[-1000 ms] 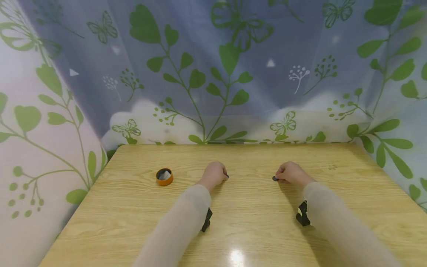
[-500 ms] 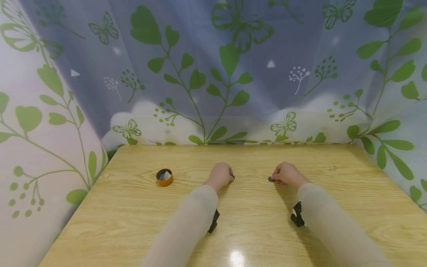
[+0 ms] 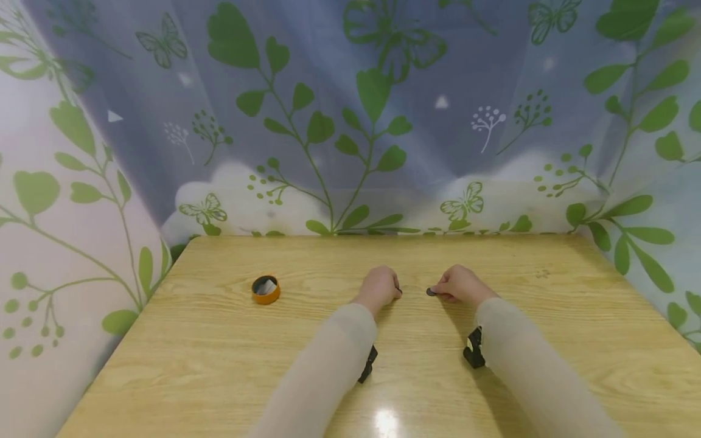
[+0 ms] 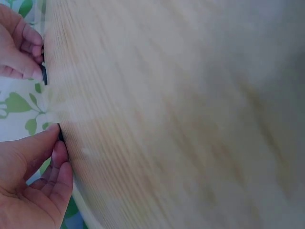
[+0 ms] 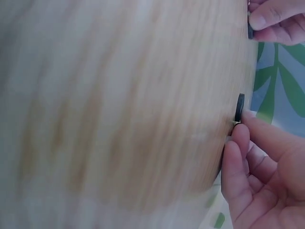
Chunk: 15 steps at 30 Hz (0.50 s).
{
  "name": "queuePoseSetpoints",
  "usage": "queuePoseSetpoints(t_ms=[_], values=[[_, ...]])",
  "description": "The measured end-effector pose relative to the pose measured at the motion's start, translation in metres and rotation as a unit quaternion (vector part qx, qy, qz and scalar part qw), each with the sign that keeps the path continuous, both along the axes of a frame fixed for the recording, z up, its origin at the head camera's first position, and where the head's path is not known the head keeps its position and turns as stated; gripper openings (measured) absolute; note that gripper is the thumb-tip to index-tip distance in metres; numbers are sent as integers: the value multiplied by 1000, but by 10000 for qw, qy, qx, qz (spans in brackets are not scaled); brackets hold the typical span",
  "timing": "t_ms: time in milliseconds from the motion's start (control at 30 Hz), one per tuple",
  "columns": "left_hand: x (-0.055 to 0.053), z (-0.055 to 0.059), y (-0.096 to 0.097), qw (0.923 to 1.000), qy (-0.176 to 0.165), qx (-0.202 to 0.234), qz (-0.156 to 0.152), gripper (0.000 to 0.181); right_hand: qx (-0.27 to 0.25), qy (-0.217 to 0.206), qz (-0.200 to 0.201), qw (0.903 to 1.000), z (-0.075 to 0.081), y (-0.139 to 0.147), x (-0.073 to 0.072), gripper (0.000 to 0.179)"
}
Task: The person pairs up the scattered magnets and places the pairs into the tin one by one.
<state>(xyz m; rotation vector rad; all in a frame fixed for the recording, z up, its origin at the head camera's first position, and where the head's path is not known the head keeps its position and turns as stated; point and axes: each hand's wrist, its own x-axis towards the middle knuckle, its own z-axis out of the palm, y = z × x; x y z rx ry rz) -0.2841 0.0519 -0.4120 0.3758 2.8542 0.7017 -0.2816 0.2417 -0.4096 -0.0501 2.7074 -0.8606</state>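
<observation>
My left hand (image 3: 379,285) pinches a small, thin black disc (image 4: 60,134) between thumb and fingers. Most of that disc is hidden by the fingers in the head view. Across a short gap, my right hand (image 3: 459,283) holds a second small black disc (image 5: 239,107) by its edge, thumb and fingertips together. The two discs face each other just at the tabletop and are apart. In the right wrist view the second disc stands out clear of the fingertips.
A short round orange container (image 3: 266,298) with a dark inside and whitish pieces (image 3: 266,287) in it stands on the left of the wooden table (image 3: 230,371). A curtain (image 3: 350,121) printed with leaves and butterflies hangs behind the table's back edge.
Both hands have moved toward each other with their black discs, the left hand to the right and the right hand to the left. The gap between the discs has narrowed.
</observation>
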Motion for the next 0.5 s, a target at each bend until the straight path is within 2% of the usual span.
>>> queuePoseSetpoints(t_ms=[267,367,500], values=[[0,2,23,9998,133,-68,-96,12,80,164,155,9997,0,-5,-4,36],[2,2,31,9996,176,-93,-183,11,67,179,90,9998,-2,-8,-4,34],[3,0,36,9996,129,113,-234,10,-23,147,-55,9999,-3,-9,-4,30]])
